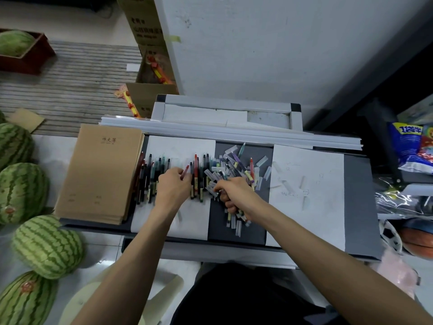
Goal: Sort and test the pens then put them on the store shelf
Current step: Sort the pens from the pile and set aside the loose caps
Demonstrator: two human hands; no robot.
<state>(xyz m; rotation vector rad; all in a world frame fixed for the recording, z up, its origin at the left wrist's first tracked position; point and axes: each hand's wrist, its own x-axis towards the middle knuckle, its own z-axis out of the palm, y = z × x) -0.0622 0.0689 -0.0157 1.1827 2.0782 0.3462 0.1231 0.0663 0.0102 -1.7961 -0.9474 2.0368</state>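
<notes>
Watermelons [46, 245] at lower left of frame, beside the grey bench [356, 207]. Left hand [174, 186] at centre: fingers pinch a red pen [185, 171], tip pointing up-frame, over the row of pens [152, 177] lined up on white paper [194, 221]. Right hand [234, 195] just right of it: fingers curled round a bundle of pens [234, 216]. Loose pile of pens and clear caps [236, 160] just beyond. Scribbled sheet [307, 191] to the right. Brown notebooks [100, 172] left of the row. Cardboard boxes [150, 66] at upper left.

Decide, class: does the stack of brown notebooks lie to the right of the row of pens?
No, the brown notebooks lie left of the row of pens.
</notes>
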